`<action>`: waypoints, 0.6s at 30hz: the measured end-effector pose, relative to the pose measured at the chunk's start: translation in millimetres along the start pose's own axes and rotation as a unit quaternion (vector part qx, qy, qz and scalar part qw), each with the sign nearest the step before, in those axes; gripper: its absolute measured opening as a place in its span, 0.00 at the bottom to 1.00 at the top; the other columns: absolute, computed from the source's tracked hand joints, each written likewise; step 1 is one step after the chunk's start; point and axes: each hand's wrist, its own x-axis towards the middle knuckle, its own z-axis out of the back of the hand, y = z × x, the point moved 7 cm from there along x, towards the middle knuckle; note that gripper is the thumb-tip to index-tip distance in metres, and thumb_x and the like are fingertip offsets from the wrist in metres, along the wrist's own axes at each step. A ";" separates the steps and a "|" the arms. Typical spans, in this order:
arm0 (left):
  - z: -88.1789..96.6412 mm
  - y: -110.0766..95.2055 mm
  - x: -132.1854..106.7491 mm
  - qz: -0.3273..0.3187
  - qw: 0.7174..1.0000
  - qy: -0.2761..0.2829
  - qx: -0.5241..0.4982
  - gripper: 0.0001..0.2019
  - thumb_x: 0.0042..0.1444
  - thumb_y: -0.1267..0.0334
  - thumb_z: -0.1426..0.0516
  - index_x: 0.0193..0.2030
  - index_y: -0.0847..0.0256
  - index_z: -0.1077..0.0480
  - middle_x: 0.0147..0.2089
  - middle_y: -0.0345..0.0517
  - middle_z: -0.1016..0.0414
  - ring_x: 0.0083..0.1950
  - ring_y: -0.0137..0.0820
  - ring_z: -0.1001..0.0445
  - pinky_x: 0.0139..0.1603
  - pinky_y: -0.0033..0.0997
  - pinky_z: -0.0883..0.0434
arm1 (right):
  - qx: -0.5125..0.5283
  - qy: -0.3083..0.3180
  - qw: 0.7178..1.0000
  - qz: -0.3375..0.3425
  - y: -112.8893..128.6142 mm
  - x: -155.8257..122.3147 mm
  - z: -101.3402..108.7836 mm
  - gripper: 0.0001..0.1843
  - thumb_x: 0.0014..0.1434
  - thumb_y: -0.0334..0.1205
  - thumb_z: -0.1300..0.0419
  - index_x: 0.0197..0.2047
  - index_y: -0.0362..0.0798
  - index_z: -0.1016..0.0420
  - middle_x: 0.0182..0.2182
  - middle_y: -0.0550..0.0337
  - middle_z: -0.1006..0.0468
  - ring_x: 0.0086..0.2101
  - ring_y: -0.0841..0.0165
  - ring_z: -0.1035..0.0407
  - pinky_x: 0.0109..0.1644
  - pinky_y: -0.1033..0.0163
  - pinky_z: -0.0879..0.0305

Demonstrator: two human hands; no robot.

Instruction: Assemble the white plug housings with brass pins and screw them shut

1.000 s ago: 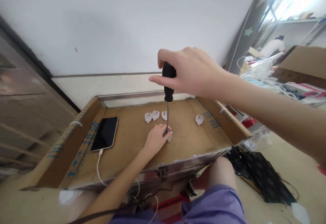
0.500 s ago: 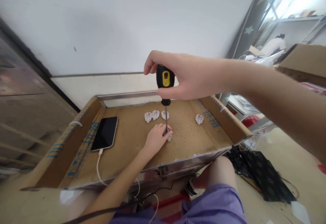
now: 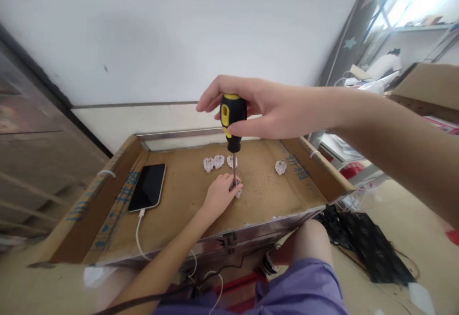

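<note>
Both hands are busy: the right hand (image 3: pixel 265 112) grips the black-and-yellow handle of a screwdriver (image 3: pixel 232 124) held upright, while the left hand (image 3: pixel 219 194) pinches a small clear plastic part (image 3: pixel 238 191) on the cardboard-lined counter (image 3: pixel 179 200), right under the blade tip. Three like parts (image 3: pixel 219 161) sit at 12 o'clock of it, one more (image 3: pixel 280 167) at 2 o'clock, a phone (image 3: pixel 147 187) at 9 o'clock. If the tip skids off, it could jab the pinching fingers, since they sit touching the blade.

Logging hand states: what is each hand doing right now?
Left hand: closed on a small clear plug on the tray.
Right hand: closed on the screwdriver handle.
</note>
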 end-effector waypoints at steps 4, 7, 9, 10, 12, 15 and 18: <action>-0.6 -0.3 0.0 -0.001 1.000 0.002 0.005 0.06 0.60 0.62 0.46 0.41 0.60 0.30 0.40 0.44 0.27 0.44 0.37 0.31 0.47 0.36 0.35 | -0.179 -0.044 0.983 -0.005 3.9 1.4 2.6 0.10 0.58 0.46 0.43 0.40 0.51 0.34 0.28 0.60 0.28 0.31 0.65 0.34 0.32 0.62 0.43; -0.8 0.2 0.3 0.000 1.000 0.002 0.007 0.07 0.60 0.62 0.46 0.41 0.60 0.30 0.41 0.44 0.27 0.44 0.37 0.31 0.47 0.37 0.35 | -0.265 -0.119 0.957 -0.029 3.6 0.1 8.5 0.15 0.59 0.53 0.47 0.36 0.49 0.37 0.24 0.57 0.31 0.30 0.61 0.34 0.31 0.61 0.46; -0.7 0.0 0.7 -0.003 1.000 0.002 0.003 0.07 0.60 0.61 0.47 0.41 0.60 0.30 0.41 0.44 0.27 0.45 0.37 0.32 0.48 0.37 0.35 | -0.227 -0.086 0.970 0.008 5.4 -2.3 0.8 0.13 0.57 0.49 0.43 0.38 0.50 0.39 0.27 0.59 0.30 0.31 0.63 0.35 0.32 0.62 0.44; -0.4 -0.4 0.9 -0.005 1.000 0.002 0.000 0.07 0.60 0.62 0.47 0.41 0.60 0.30 0.42 0.44 0.27 0.45 0.37 0.32 0.48 0.37 0.35 | -0.181 -0.061 0.981 0.030 6.4 -5.1 -4.8 0.13 0.55 0.45 0.41 0.39 0.51 0.40 0.30 0.60 0.30 0.32 0.65 0.35 0.33 0.63 0.43; 0.4 -1.3 1.2 -0.010 1.000 0.001 -0.005 0.06 0.60 0.62 0.46 0.41 0.60 0.30 0.42 0.44 0.27 0.45 0.37 0.32 0.48 0.36 0.36 | -0.043 -0.041 0.997 0.057 7.2 -14.1 -13.6 0.15 0.53 0.39 0.40 0.42 0.51 0.41 0.34 0.63 0.31 0.34 0.70 0.36 0.37 0.65 0.39; 1.4 -2.0 1.1 -0.013 1.000 -0.001 0.004 0.06 0.60 0.62 0.47 0.39 0.59 0.30 0.41 0.44 0.27 0.44 0.37 0.32 0.47 0.35 0.36 | 0.210 -0.083 0.974 0.014 -3.9 -31.7 -20.6 0.13 0.54 0.33 0.44 0.41 0.50 0.42 0.34 0.63 0.33 0.34 0.72 0.37 0.39 0.66 0.37; 0.9 -1.6 0.7 -0.015 1.000 -0.001 0.018 0.06 0.60 0.61 0.47 0.38 0.58 0.31 0.40 0.43 0.28 0.43 0.36 0.32 0.44 0.34 0.36 | 0.377 -0.213 0.899 -0.066 -25.2 -55.9 -8.1 0.12 0.48 0.28 0.45 0.36 0.50 0.42 0.30 0.65 0.35 0.33 0.72 0.36 0.38 0.65 0.36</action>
